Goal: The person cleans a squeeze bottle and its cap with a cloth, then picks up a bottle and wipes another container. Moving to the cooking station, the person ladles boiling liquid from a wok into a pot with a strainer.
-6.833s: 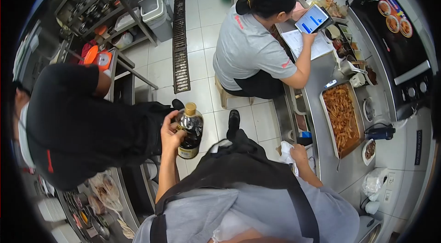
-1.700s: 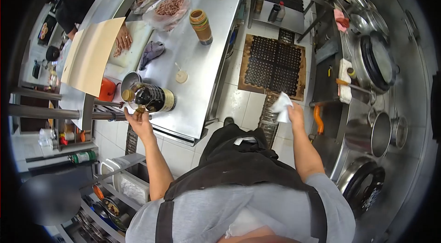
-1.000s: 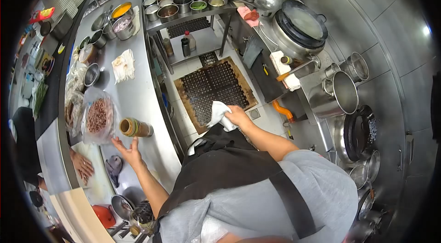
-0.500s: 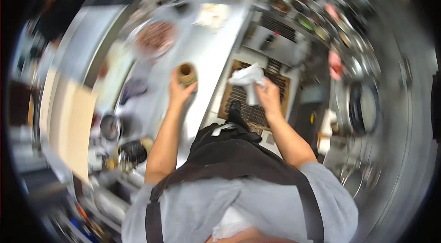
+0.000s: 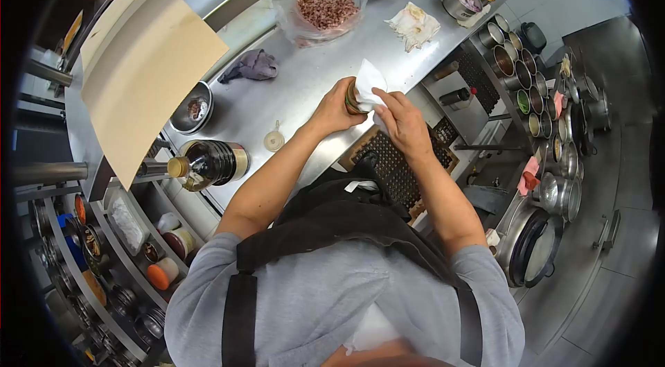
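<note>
My left hand (image 5: pixel 332 109) is wrapped round a small jar (image 5: pixel 352 98) with a brownish-green side, above the front edge of the steel counter. White paper towel (image 5: pixel 371 78) is pinched in my right hand (image 5: pixel 407 126). The towel lies against the jar's mouth and covers it, so the inside is hidden. Both hands are close together in front of my apron. Behind them on the counter are a crumpled white cloth (image 5: pixel 414 25) and a clear plastic bag of chopped meat (image 5: pixel 325 8).
Left on the counter are a purple-grey cloth (image 5: pixel 251 65), metal bowls (image 5: pixel 192 109), a large dark bottle (image 5: pixel 211 164) and a small round lid (image 5: pixel 273 140). A tan board (image 5: pixel 149 69) juts in above. Pots (image 5: pixel 463 1) stand at the back; several metal containers (image 5: pixel 521 76) line the right.
My hands, apart before, have come together. The paper towel has moved left onto the jar's mouth, which was uncovered. My view has turned, and the blur is gone.
</note>
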`<state>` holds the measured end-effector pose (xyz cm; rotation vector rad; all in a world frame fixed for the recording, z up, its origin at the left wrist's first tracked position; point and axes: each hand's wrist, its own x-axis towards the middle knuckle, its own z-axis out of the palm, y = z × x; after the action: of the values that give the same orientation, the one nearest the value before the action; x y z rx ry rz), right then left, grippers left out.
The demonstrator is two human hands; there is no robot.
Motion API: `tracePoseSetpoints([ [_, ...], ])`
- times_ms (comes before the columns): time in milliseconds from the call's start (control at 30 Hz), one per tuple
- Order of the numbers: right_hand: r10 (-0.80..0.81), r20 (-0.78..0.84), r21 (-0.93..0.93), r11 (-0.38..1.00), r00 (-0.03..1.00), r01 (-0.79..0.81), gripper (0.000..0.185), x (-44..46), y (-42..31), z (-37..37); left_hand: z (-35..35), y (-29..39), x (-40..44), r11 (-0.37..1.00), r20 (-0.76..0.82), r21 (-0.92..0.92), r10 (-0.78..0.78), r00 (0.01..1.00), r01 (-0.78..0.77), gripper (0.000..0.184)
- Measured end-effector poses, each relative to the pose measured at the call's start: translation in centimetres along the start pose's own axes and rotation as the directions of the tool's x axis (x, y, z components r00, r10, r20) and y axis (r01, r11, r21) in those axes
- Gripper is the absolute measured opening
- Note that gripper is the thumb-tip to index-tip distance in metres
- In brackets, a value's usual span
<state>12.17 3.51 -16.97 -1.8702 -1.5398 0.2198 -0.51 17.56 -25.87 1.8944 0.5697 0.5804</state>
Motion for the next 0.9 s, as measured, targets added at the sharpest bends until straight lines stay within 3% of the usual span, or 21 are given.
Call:
tracePoseSetpoints([
  [100,0.05,0.072,-0.071,0.996,0.996,-0.044,0.031,0.6,0.5,-0.2,0.3,0.2,0.3,0.998,0.041,0.003,-0.057,0.998,0.057,0.086],
  [300,0.03,0.067,0.048,0.998,0.997,-0.033,0.024,0.8,1.1,0.2,1.0,-0.1,-0.1,0.998,0.031,0.018,-0.061,0.998,0.06,0.081],
  [500,0.003,-0.024,-0.005,1.0,1.0,-0.003,0.019,0.1,-0.3,1.6,4.2,0.3,-1.5,0.999,-0.267,0.015,0.037,0.963,-0.035,0.075],
  [567,0.143,-0.066,-0.106,0.983,0.988,-0.149,0.016,0.0,-1.2,2.4,5.6,-1.5,-1.6,0.998,-0.306,0.019,0.057,0.95,-0.053,0.075],
  [633,0.177,-0.081,-0.09,0.979,0.981,-0.184,0.016,0.4,-1.3,2.3,5.6,-1.2,-1.3,0.971,-0.295,0.211,0.17,0.94,-0.11,0.082],
  [667,0.145,-0.07,-0.068,0.986,0.987,-0.15,0.016,0.5,-1.0,1.9,5.3,-1.3,-1.1,0.97,-0.294,0.214,0.176,0.939,-0.115,0.082],
  [767,0.079,-0.008,0.012,0.997,0.997,-0.079,0.018,0.3,0.8,-0.1,3.2,-0.2,-0.8,0.992,-0.204,0.06,0.122,0.971,-0.112,0.088],
  [833,0.041,0.051,0.076,0.996,0.998,-0.045,0.02,0.4,1.4,-1.3,1.5,-0.6,-0.2,0.99,0.005,-0.078,0.12,0.993,-0.12,0.091],
  [900,0.018,0.203,0.055,0.998,0.979,-0.029,0.021,0.7,1.0,-2.2,0.9,-1.0,0.9,0.979,0.047,-0.008,0.205,0.978,-0.205,0.092],
])
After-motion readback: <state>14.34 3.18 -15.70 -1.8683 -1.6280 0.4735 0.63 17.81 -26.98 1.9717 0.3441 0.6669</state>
